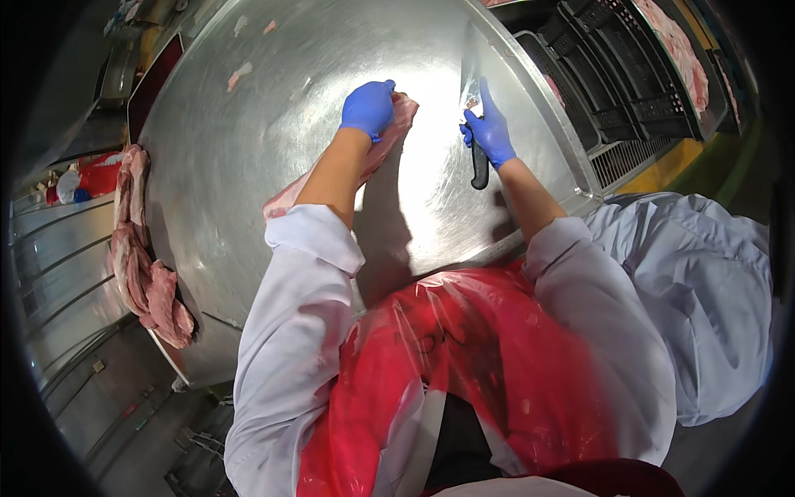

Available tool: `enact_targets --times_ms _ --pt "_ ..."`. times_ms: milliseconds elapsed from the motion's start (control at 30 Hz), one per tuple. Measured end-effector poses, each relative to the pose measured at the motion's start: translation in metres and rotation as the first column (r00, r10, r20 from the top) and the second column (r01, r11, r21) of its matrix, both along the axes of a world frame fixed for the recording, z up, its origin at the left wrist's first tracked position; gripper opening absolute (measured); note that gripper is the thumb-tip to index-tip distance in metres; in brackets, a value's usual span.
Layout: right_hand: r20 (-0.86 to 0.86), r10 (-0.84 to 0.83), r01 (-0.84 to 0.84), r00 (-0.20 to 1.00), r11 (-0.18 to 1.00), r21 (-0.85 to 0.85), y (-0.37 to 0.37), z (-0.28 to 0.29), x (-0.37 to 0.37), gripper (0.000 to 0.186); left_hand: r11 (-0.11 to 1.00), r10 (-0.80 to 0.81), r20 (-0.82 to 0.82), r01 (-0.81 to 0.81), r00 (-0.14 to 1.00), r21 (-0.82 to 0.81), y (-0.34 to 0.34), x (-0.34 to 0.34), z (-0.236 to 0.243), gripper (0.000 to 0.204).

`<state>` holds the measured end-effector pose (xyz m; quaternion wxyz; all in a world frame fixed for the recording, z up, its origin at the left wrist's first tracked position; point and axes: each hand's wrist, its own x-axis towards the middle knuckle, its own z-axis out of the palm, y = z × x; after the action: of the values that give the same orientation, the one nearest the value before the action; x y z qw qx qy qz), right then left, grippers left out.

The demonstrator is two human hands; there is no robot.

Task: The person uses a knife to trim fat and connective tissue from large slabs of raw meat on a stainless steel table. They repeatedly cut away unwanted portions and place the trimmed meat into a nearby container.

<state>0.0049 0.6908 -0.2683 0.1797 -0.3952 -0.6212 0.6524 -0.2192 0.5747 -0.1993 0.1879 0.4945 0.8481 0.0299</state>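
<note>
A long strip of raw meat (401, 123) with a pale fatty side lies slantwise on the steel table (240, 149). My left hand (368, 109), in a blue glove, is closed on its far end, and my left forearm hides part of its length. In my blue-gloved right hand (492, 132) is a knife (479, 168) with a black handle. The fingers close round the handle, with one finger stretched along the blade, which points away from me. Glare blurs the blade's outline. The knife is apart from the meat, to its right.
More raw meat strips (137, 248) hang over the table's left edge. Small scraps (238, 76) lie at the far left. A raised rim (542, 79) bounds the right side; black crates (609, 66) and more meat (679, 54) stand beyond. Close on my right is a person's white garment (687, 290).
</note>
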Motion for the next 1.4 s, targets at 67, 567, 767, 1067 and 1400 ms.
enact_targets --times_ms 67,567,767,1067,1400 --pt "0.03 0.031 -0.032 0.999 0.999 0.043 -0.004 0.001 -0.003 0.084 0.996 -0.032 -0.02 0.034 0.999 0.079 -0.003 -0.005 -0.01 0.022" --pt "0.149 0.542 -0.549 0.827 0.836 0.004 -0.063 0.033 0.007 0.074 0.898 0.118 0.431 -0.281 0.894 0.337 -0.027 -0.01 -0.004 0.013" --pt "0.133 0.45 -0.455 0.883 0.891 0.011 -0.051 0.037 -0.072 0.077 0.868 0.06 0.549 -0.315 0.834 0.384 -0.024 -0.011 -0.005 0.012" --pt "0.167 0.478 -0.488 0.862 0.873 0.022 -0.074 0.041 -0.072 0.08 0.886 -0.033 0.617 -0.263 0.786 0.383 -0.025 -0.032 0.011 0.012" --pt "0.118 0.549 -0.556 0.827 0.831 0.029 -0.095 0.026 -0.06 0.075 0.92 -0.036 0.625 -0.219 0.78 0.326 -0.018 -0.035 0.046 0.016"
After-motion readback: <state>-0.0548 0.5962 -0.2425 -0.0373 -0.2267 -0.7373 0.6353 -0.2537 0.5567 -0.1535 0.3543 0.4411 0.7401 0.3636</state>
